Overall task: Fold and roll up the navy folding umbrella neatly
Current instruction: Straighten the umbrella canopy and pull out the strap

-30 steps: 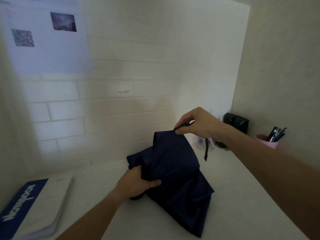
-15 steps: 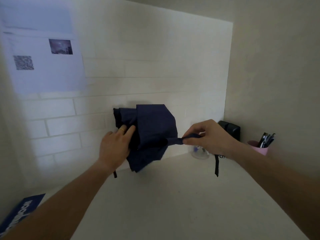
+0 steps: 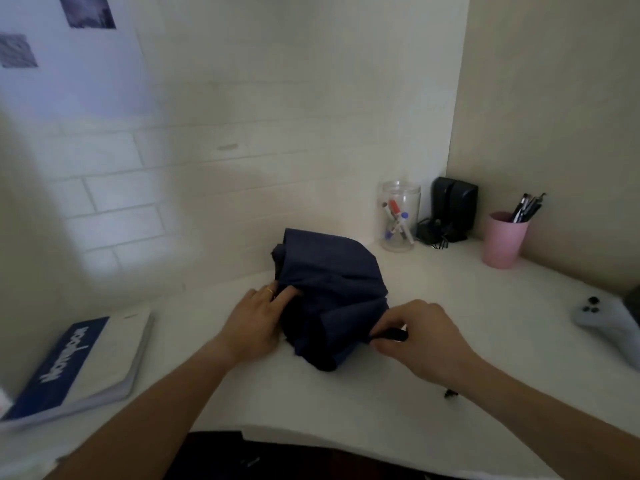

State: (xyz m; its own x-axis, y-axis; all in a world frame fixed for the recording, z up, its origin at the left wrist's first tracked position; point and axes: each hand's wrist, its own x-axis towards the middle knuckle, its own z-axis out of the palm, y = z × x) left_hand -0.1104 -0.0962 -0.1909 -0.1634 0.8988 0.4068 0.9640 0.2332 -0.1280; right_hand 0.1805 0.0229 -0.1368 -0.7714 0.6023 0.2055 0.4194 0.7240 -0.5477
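The navy folding umbrella [image 3: 332, 289] lies as a loose bundle of cloth on the white desk [image 3: 311, 403], near the brick wall. My left hand [image 3: 258, 323] presses against its left side, fingers tucked into the folds. My right hand [image 3: 420, 336] is at the bundle's lower right edge, pinching the dark closure strap [image 3: 391, 335] between thumb and fingers. The strap's free end [image 3: 450, 393] pokes out below my right wrist. The umbrella's handle and shaft are hidden under the cloth.
A blue and white notebook [image 3: 79, 368] lies at the left. A clear jar of markers [image 3: 398, 216], black speakers [image 3: 453, 209] and a pink cup of pens [image 3: 505, 239] stand at the back right. A pale game controller [image 3: 609, 320] rests at the right edge.
The umbrella was held up in the air in front of the wall; now it is down on the desk. My right hand still pinches the strap, lower and closer to me.
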